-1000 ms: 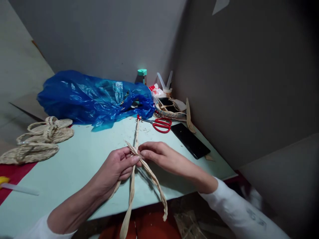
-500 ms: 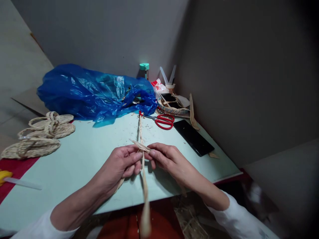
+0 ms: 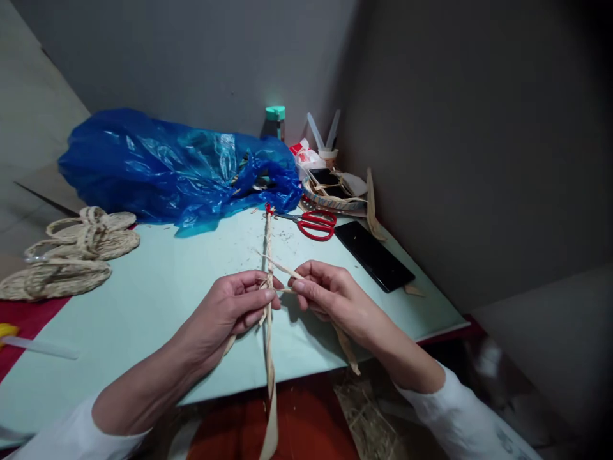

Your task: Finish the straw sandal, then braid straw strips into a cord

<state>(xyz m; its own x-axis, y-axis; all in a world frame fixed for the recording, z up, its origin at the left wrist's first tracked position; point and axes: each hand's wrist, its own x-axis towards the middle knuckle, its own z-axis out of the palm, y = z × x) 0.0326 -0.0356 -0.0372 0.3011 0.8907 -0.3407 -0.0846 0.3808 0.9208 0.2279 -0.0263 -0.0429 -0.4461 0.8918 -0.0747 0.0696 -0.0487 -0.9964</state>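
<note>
A pale plaited braid [image 3: 269,246] of dry, straw-like strips runs toward me from a red tie [image 3: 269,209] at the far side of the table. My left hand [image 3: 244,299] pinches the braid's near end between thumb and fingers. Closed on a loose strip [image 3: 282,267] is my right hand [image 3: 325,291], just right of the braid; the strip's tail [image 3: 345,348] hangs out below that palm. Another long strip [image 3: 271,377] drops from the braid past the table's front edge. Fingers partly hide the crossing of the strips.
Red-handled scissors [image 3: 317,225] and a black phone [image 3: 374,255] lie right of the braid. Behind are a blue plastic bag [image 3: 158,169], a green-lidded bottle [image 3: 275,118] and a round basket [image 3: 335,202]. Woven sandals [image 3: 62,278] and a yellow-handled tool [image 3: 41,347] lie at left.
My hands have drawn apart slightly, the right pulling its strip out to the right. The long hanging strip has swung a little left. The whole view has shifted slightly.
</note>
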